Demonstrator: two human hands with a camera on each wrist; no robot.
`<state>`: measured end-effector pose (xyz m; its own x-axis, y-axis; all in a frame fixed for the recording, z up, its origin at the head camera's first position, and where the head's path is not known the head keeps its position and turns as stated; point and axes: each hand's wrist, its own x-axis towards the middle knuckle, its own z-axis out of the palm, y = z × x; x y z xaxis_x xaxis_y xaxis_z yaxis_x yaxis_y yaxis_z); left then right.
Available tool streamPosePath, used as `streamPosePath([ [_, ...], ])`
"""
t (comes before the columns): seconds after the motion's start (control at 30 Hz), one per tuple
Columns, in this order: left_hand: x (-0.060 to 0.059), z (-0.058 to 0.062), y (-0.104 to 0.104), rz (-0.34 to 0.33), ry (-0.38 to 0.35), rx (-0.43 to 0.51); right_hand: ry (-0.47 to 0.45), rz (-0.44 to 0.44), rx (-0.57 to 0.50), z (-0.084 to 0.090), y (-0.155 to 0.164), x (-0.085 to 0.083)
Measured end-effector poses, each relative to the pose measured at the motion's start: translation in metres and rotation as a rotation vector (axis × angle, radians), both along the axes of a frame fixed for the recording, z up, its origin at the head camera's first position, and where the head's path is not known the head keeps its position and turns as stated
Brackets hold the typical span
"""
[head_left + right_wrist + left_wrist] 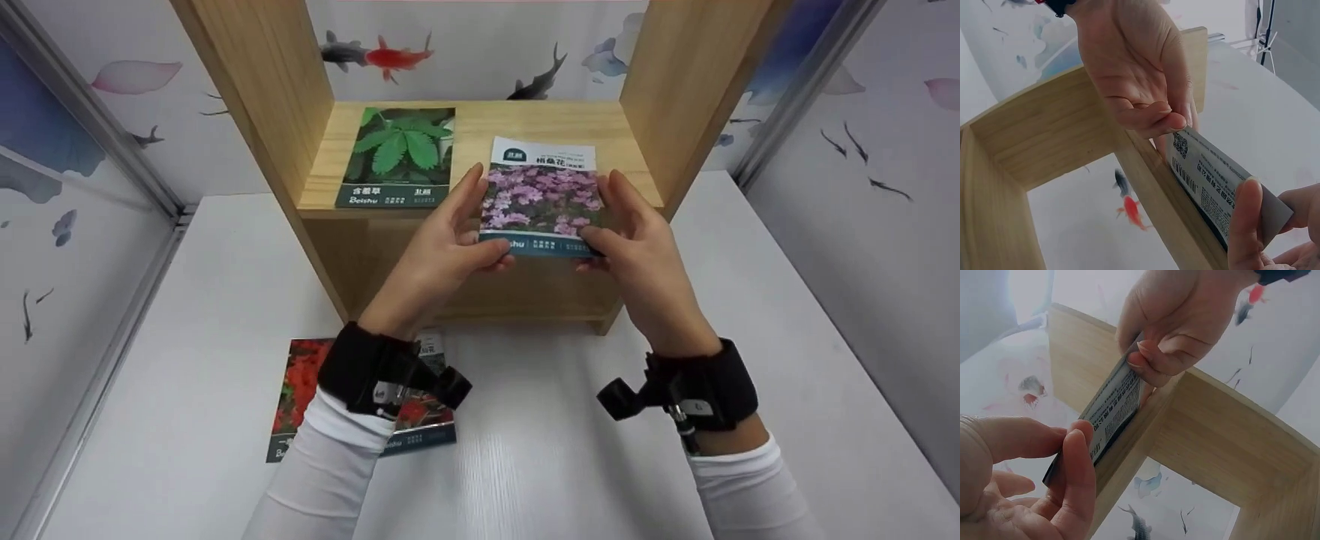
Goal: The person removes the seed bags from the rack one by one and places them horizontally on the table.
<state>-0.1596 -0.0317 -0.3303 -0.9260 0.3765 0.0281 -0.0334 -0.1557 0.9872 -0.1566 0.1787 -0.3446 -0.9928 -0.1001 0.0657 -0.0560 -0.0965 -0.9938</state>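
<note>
The pink packet (541,199) is pinched at its lower sides by the left hand (444,244) and right hand (646,244), long axis aimed at twelve o'clock, by the shelf's (525,118) front edge.

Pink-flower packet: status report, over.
Left hand, right hand: both gripping pink-flower packet. Front showing in head view. Green-leaf packet on left of shelf; nothing seen blocking hands.

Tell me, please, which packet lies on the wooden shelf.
The green-leaf packet lies on the shelf; left hand and right hand hold the pink-flower packet; the red-flower packets lie on the white table.
</note>
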Motion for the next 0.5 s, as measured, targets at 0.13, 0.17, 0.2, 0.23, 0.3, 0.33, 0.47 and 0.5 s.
streamPosePath([
  [0.13,0.014,-0.001,-0.005,0.013,-0.005,0.012,0.045,0.04,-0.027,-0.005,0.001,0.009],
  [0.17,0.017,-0.001,-0.006,0.017,-0.007,0.013,0.052,0.051,-0.029,-0.006,0.0,0.012],
  [0.2,0.02,-0.001,-0.007,0.019,-0.008,0.012,0.058,0.061,-0.027,-0.007,0.0,0.014],
  [0.23,0.023,-0.001,-0.008,0.021,-0.01,0.011,0.062,0.072,-0.027,-0.008,0.0,0.016],
  [0.3,0.029,0.0,-0.011,0.023,-0.009,0.003,0.071,0.088,-0.027,-0.009,-0.001,0.02],
  [0.33,0.031,0.001,-0.012,0.021,-0.011,0.005,0.077,0.093,-0.027,-0.009,-0.001,0.022],
  [0.47,0.039,0.0,-0.016,0.0,-0.013,0.012,0.097,0.112,-0.033,-0.01,-0.004,0.031],
  [0.5,0.041,0.0,-0.017,-0.004,-0.012,0.017,0.102,0.117,-0.03,-0.009,-0.005,0.034],
])
